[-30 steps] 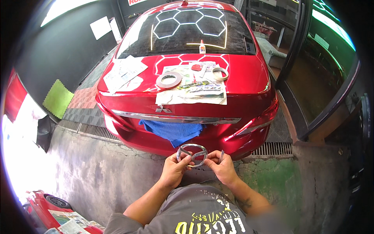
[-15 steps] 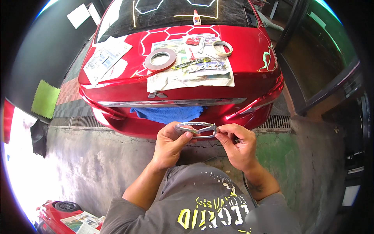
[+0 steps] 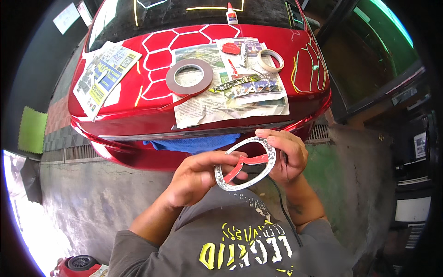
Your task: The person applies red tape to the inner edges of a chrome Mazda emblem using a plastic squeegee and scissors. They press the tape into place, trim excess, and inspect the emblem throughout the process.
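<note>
Both hands grip an oval chrome emblem point(image 3: 246, 164).
Left hand point(image 3: 194, 177) pinches its 9 o'clock edge, right hand point(image 3: 286, 154) clasps 3 o'clock; red car boot point(image 3: 157, 113) at 12.

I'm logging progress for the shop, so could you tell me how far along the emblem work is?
Done: supplies sit on newspaper on the red car's boot lid, including a dark tape roll. In hand: left hand and right hand hold the chrome oval emblem, red strip on its back. Left: it is not on the car.
</note>
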A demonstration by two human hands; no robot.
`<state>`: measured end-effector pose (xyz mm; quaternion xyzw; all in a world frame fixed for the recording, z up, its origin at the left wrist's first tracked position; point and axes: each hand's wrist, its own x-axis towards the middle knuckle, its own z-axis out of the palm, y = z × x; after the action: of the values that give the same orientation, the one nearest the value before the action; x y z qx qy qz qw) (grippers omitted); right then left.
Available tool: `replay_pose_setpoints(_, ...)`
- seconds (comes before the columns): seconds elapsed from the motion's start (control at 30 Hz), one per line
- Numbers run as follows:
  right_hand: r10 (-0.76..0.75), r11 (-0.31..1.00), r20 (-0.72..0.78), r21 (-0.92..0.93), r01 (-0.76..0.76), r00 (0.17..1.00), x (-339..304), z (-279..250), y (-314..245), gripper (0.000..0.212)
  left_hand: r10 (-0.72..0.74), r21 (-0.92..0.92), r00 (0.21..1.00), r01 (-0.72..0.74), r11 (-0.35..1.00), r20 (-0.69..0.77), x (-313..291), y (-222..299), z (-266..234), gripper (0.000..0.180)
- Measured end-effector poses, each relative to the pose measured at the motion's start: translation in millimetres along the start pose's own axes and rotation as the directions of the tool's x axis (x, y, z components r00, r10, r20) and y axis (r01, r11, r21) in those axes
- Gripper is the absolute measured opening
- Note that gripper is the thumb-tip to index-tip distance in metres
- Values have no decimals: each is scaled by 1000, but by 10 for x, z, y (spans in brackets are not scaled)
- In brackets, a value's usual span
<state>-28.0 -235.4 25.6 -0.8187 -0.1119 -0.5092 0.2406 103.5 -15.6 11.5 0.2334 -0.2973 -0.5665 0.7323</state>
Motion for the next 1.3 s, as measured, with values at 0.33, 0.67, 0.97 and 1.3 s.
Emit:
replay_pose_setpoints(0.33,160,982,-117,-85,-170,980,-223,380,-3,20,-136,185,901,229,956,-412,251,194,-91,34)
replay_pose_setpoints(0.67,810,518,367,-84,-851,457,-474,121,-583,33,85,447,922,102,889,-378,358,132,-123,36)
replay_pose_setpoints(0.97,450,876,351,5,-482,821,-431,-310,-205,19,71,290,926,43,956,-372,621,-197,266,37)
replay_pose_setpoints(1.3,256,958,287,51,-281,923,-306,-630,-154,24,112,401,898,76,913,-425,748,-511,595,37)
